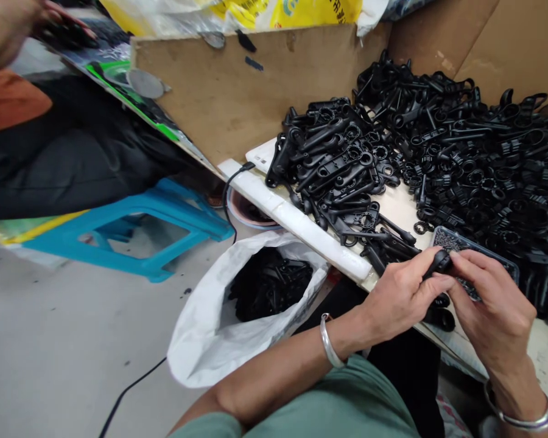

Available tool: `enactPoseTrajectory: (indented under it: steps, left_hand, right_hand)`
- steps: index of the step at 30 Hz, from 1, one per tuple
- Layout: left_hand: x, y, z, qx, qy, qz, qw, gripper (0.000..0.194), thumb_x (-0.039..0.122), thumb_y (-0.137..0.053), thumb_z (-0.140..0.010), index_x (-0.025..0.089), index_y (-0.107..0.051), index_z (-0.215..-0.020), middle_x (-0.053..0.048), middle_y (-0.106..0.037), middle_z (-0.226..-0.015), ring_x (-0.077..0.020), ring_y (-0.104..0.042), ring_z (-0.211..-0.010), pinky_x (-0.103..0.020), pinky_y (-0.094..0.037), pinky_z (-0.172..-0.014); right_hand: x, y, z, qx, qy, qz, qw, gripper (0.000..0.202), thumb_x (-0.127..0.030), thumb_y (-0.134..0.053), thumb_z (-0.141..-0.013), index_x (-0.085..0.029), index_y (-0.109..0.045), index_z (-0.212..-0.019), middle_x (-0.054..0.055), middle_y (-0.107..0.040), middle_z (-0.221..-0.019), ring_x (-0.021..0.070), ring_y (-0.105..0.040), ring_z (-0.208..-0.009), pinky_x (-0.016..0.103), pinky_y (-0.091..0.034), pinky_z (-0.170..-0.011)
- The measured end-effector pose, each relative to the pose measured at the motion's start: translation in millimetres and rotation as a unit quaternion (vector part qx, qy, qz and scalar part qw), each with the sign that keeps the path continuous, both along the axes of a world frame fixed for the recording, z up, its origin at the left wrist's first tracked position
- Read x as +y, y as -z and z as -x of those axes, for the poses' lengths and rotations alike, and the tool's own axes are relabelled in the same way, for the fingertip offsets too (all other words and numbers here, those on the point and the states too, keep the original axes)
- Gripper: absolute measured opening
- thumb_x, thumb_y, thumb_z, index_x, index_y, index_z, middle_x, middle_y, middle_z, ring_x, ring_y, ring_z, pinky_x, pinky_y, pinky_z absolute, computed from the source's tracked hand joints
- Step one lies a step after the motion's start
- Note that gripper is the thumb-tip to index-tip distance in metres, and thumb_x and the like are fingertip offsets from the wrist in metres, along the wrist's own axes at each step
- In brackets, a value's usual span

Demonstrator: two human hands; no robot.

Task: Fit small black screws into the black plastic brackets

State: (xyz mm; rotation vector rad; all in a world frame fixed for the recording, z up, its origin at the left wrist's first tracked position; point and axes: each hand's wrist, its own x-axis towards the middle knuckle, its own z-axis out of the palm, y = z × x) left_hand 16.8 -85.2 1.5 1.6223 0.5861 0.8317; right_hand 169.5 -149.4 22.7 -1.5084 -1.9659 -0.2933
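Both my hands meet over the near edge of the table. My left hand (404, 295) pinches a black plastic part (438, 263) with a rounded end. The fingers of my right hand (493, 298) close on the far end of the same part. Just behind my hands lies a clear plastic box (477, 258) of small dark pieces, partly covered by my fingers. Below them, other black pieces (439, 317) rest at the table edge. A heap of long black plastic arms (338, 158) with ring-shaped ends lies to the left of the box.
A larger heap of black rings and clips (488, 158) fills the right side against cardboard (516, 48). Below the table's white edge strip (296, 219) stands a white sack (201, 328) holding black parts. At left, a person (73, 146) sits on a blue stool (150, 231).
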Motion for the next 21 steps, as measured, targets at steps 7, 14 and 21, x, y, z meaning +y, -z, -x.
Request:
enactPoseTrajectory:
  steps: [7, 14, 21]
  left_hand:
    - [16.2, -10.2, 16.5, 0.135, -0.052, -0.187, 0.972, 0.038, 0.029, -0.039, -0.102, 0.011, -0.052, -0.133, -0.012, -0.072, -0.100, -0.0211, -0.070, -0.087, -0.028, -0.052, -0.077]
    - [36.0, -7.8, 45.4, 0.140, -0.222, -0.232, 0.937, 0.035, 0.029, -0.041, -0.101, 0.012, -0.059, -0.125, -0.002, -0.069, -0.072, -0.0108, -0.061, -0.058, -0.020, -0.042, -0.055]
    - [49.6, -3.8, 54.6, 0.038, -0.129, -0.125, 0.983, 0.042, 0.026, -0.049, -0.099, 0.016, -0.052, -0.140, -0.006, -0.074, -0.109, -0.0130, -0.071, -0.084, -0.020, -0.053, -0.079]
  right_hand:
    - [3.7, -6.2, -1.7, 0.093, -0.024, 0.072, 0.993, 0.045, -0.014, -0.063, -0.090, -0.032, -0.062, -0.132, 0.006, -0.066, -0.123, 0.0221, -0.066, -0.106, 0.039, -0.058, -0.092]
    - [76.5, -8.7, -43.8, 0.058, 0.115, 0.062, 0.990, 0.019, -0.030, -0.061, -0.091, -0.024, -0.075, -0.102, 0.006, -0.075, -0.103, 0.0234, -0.070, -0.093, 0.040, -0.056, -0.087]
    - [97.6, -26.9, -1.4, 0.284, -0.027, 0.254, 0.924, 0.035, -0.041, -0.071, -0.083, -0.024, -0.074, -0.113, 0.004, -0.077, -0.092, 0.0197, -0.072, -0.075, 0.033, -0.061, -0.068]
